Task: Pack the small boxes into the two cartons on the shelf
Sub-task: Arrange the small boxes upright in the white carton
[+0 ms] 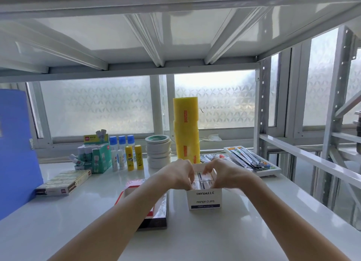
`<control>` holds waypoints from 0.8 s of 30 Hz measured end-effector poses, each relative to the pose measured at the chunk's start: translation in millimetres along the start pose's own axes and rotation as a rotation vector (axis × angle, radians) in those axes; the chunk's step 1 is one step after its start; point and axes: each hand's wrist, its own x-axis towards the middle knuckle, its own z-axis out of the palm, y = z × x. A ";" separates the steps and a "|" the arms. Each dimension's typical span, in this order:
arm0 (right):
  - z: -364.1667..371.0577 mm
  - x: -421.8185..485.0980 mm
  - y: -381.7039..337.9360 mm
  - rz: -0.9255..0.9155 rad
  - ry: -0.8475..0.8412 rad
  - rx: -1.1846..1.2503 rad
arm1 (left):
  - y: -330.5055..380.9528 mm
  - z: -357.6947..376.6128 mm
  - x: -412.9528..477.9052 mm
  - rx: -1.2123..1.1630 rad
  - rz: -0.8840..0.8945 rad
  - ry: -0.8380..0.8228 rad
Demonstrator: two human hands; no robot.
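A white carton (204,200) printed "PAPER CLIPS" stands open on the shelf in front of me. Small boxes (203,179) lie packed inside it, their tops showing between my hands. My left hand (178,174) curls over the carton's left rim with its fingers pressing on the small boxes. From the right, my right hand (222,172) reaches in, its fingertips touching the boxes too. A second, red-edged carton (134,190) lies to the left, mostly hidden under my left forearm.
A tall yellow roll stack (186,130) and white tape rolls (158,151) stand behind the carton. Glue sticks and bottles (125,153) fill the back left. A flat pack (64,182) lies left, by a blue folder (15,153). A tray of packets (252,160) sits right.
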 end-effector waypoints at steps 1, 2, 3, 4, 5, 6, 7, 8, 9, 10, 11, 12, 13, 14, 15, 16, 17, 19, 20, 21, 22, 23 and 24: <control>-0.3 -0.5 -0.2 0.011 0.005 -0.001 | -0.3 0.0 0.3 0.000 0.000 0.004; -0.3 -1.0 -0.4 0.022 0.008 -0.002 | -0.4 0.1 0.6 0.003 -0.003 0.007; -0.4 -1.7 -1.0 0.031 0.011 -0.005 | -0.9 0.3 1.3 0.005 -0.005 0.008; -0.2 -2.3 -2.1 0.041 0.011 -0.009 | -1.5 0.7 2.3 0.005 -0.004 0.002; 0.1 -2.6 -3.3 0.049 0.008 -0.008 | -1.9 1.1 3.1 0.002 -0.005 -0.009; 0.5 -3.1 -4.2 0.053 0.005 -0.003 | -2.2 1.2 3.4 0.002 -0.007 -0.022; 0.9 -3.4 -5.0 0.059 0.001 0.003 | -2.5 1.3 3.5 0.005 -0.007 -0.034; 1.2 -3.7 -5.2 0.062 0.003 0.004 | -2.9 1.7 3.9 0.009 -0.004 -0.042; 1.3 -3.9 -5.2 0.066 0.008 0.005 | -3.4 2.1 4.2 0.010 -0.004 -0.047; 1.2 -4.5 -4.9 0.070 0.013 0.009 | -3.4 2.2 4.0 0.008 -0.003 -0.054; 1.0 -5.0 -4.9 0.074 0.013 0.014 | -3.7 2.5 4.1 0.000 -0.004 -0.059; 0.9 -5.6 -5.3 0.076 0.010 0.015 | -4.1 2.7 4.3 -0.005 -0.002 -0.065; 0.7 -6.1 -5.7 0.075 0.010 0.015 | -4.9 3.0 5.0 -0.008 0.000 -0.069; 0.7 -6.1 -6.2 0.073 0.012 0.017 | -5.3 3.5 5.7 -0.010 0.000 -0.073; 0.3 -6.7 -6.8 0.071 0.015 0.024 | -5.3 3.5 5.7 -0.009 0.002 -0.072; 0.0 -7.4 -7.0 0.070 0.019 0.038 | -5.3 2.8 5.4 -0.014 0.006 -0.071; -0.4 -8.2 -6.6 0.069 0.018 0.058 | -4.7 0.7 3.3 -0.021 0.013 -0.075; -1.5 -11.0 -4.2 0.060 0.004 0.116 | -5.0 -7.0 -4.2 -0.059 0.016 -0.083; -3.0 -14.0 -4.0 0.046 0.007 0.148 | -5.7 -12.3 -10.4 -0.086 0.023 -0.075; -5.1 -17.7 -4.8 0.027 0.020 0.179 | -7.2 -18.1 -18.2 -0.109 0.030 -0.047; -6.7 -21.0 -5.3 0.011 0.043 0.207 | -10.1 -23.8 -27.5 -0.124 0.032 -0.001; -8.7 -25.8 -7.8 -0.006 0.065 0.224 | -14.3 -29.1 -38.2 -0.133 0.030 0.057; -10.6 -31.7 -10.7 -0.018 0.078 0.222 | -20.0 -33.1 -49.9 -0.144 0.036 0.107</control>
